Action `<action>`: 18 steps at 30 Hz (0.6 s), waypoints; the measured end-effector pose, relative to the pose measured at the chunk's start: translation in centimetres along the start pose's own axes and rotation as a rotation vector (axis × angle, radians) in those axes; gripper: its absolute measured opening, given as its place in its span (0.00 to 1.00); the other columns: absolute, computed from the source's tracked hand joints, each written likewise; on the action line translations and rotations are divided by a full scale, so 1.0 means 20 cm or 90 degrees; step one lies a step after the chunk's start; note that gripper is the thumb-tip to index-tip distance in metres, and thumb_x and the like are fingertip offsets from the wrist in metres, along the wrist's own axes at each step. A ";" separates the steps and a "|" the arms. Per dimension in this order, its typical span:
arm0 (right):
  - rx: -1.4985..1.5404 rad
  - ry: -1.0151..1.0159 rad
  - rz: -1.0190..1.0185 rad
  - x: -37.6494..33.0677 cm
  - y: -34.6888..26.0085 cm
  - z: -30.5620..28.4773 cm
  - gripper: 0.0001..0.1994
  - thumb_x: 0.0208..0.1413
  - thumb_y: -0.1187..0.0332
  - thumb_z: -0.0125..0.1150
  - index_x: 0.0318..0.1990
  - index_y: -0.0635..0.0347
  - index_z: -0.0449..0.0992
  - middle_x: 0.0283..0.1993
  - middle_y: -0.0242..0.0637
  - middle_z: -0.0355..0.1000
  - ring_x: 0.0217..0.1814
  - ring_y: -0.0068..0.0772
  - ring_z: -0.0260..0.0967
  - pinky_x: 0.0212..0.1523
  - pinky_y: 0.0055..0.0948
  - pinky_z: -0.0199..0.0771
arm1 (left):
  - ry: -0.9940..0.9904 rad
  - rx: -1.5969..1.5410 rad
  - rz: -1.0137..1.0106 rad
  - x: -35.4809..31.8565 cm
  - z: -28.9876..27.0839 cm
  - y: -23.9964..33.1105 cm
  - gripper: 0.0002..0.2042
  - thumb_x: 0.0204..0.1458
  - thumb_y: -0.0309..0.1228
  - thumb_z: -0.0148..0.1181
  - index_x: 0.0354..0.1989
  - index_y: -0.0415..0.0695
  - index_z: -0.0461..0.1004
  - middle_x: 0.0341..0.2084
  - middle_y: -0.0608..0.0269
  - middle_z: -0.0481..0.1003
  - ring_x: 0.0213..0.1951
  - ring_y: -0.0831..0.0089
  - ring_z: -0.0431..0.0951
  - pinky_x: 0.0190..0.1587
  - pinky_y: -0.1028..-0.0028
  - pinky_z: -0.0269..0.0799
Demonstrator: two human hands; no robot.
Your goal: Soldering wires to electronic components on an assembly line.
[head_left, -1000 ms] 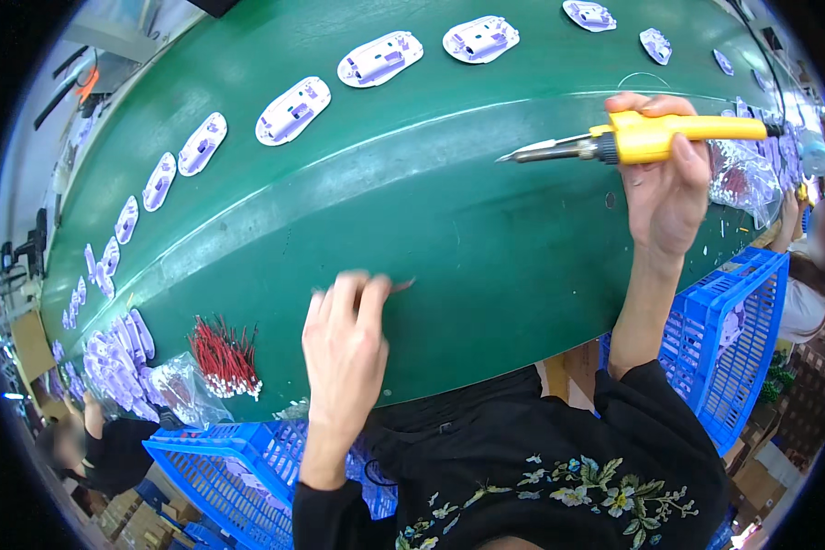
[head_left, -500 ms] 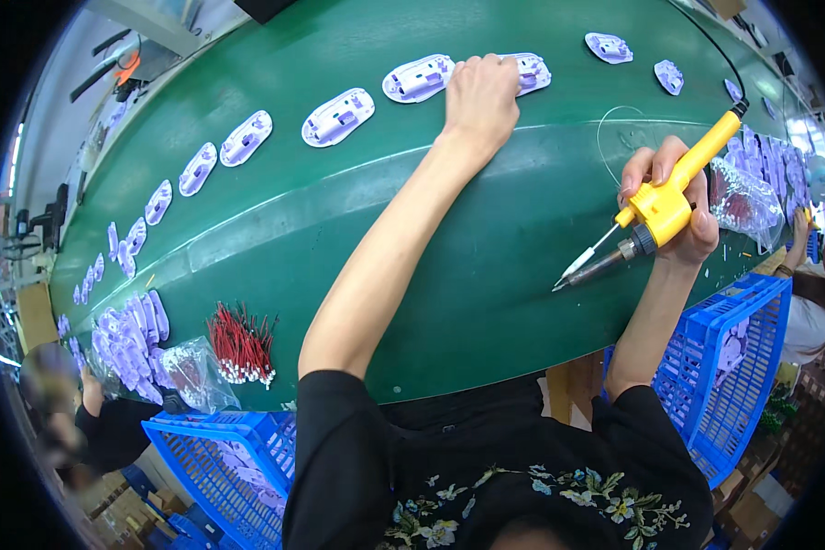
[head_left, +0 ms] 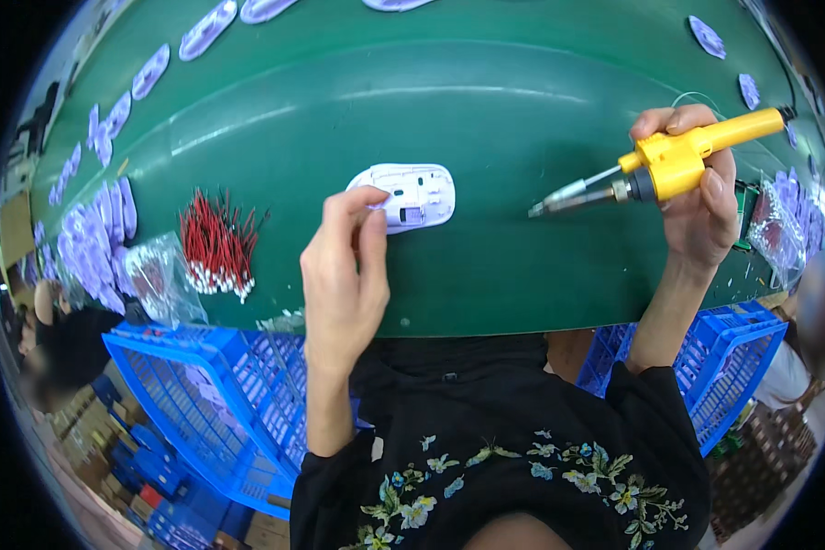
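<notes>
My left hand (head_left: 346, 266) is at the left end of a pale lilac oval plastic shell (head_left: 428, 188). Its thumb and forefinger grip that end, and the shell lies on the green table with its moulded inner side up. Held in my right hand (head_left: 697, 197) is a yellow solder-feed soldering iron (head_left: 678, 163). The iron's metal tip and white feed tube point left, above the table and apart from the shell. A thin strand of solder wire (head_left: 697, 97) curves behind the right hand.
Left of my left hand lie red wires (head_left: 218, 240) with white ends, a clear bag (head_left: 162, 278) and piled lilac parts (head_left: 90, 243). More shells (head_left: 208, 30) line the far side. Blue crates (head_left: 202, 412) stand below the near edge. Another bag (head_left: 777, 225) lies right. People sit at both sides.
My left hand has come back from the far row, bringing a shell nearer. The soldering iron has shifted slightly right. My view has tilted down toward the near edge.
</notes>
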State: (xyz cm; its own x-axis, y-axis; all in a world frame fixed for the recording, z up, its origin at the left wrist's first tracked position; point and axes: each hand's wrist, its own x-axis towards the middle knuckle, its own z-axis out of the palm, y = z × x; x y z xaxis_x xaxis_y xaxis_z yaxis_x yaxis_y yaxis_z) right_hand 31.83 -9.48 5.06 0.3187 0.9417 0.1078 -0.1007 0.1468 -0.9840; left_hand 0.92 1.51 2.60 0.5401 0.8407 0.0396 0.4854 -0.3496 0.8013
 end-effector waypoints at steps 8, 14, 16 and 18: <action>0.070 -0.004 0.021 0.00 0.10 0.15 0.21 0.56 0.60 0.56 0.51 0.67 0.69 0.51 0.60 0.72 0.37 0.26 0.71 0.31 0.17 0.71 | 0.144 -0.079 -0.101 -0.21 0.13 -0.02 0.04 0.54 0.21 0.64 0.36 0.38 0.76 0.29 0.62 0.78 0.29 0.70 0.76 0.36 0.74 0.69; 0.046 0.019 0.051 -0.01 0.15 0.26 0.17 0.59 0.62 0.52 0.48 0.66 0.70 0.50 0.60 0.74 0.37 0.28 0.73 0.30 0.20 0.72 | 0.243 0.116 -0.093 -0.23 0.18 -0.05 0.07 0.38 0.27 0.74 0.25 0.50 0.81 0.53 0.59 0.65 0.59 0.55 0.58 0.56 0.53 0.53; 0.041 0.017 0.064 -0.01 0.17 0.29 0.16 0.60 0.62 0.51 0.48 0.66 0.71 0.49 0.60 0.74 0.37 0.29 0.74 0.29 0.20 0.72 | 0.261 0.127 -0.082 -0.23 0.19 -0.05 0.07 0.36 0.27 0.74 0.24 0.50 0.81 0.52 0.59 0.65 0.59 0.54 0.58 0.56 0.53 0.53; 0.048 0.024 0.058 -0.01 0.19 0.30 0.16 0.60 0.62 0.50 0.48 0.66 0.70 0.49 0.61 0.74 0.37 0.31 0.74 0.29 0.21 0.73 | 0.280 0.136 -0.073 -0.22 0.20 -0.05 0.08 0.34 0.26 0.74 0.23 0.50 0.81 0.51 0.59 0.66 0.58 0.54 0.58 0.56 0.53 0.53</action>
State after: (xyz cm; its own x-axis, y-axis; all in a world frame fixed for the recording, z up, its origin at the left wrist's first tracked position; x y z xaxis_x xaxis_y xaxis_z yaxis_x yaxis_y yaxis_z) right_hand 25.67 -7.18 2.19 0.3397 0.9405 0.0122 -0.2007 0.0852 -0.9759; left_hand 0.77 -3.56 -0.67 0.1566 0.9573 0.2428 0.6799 -0.2828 0.6766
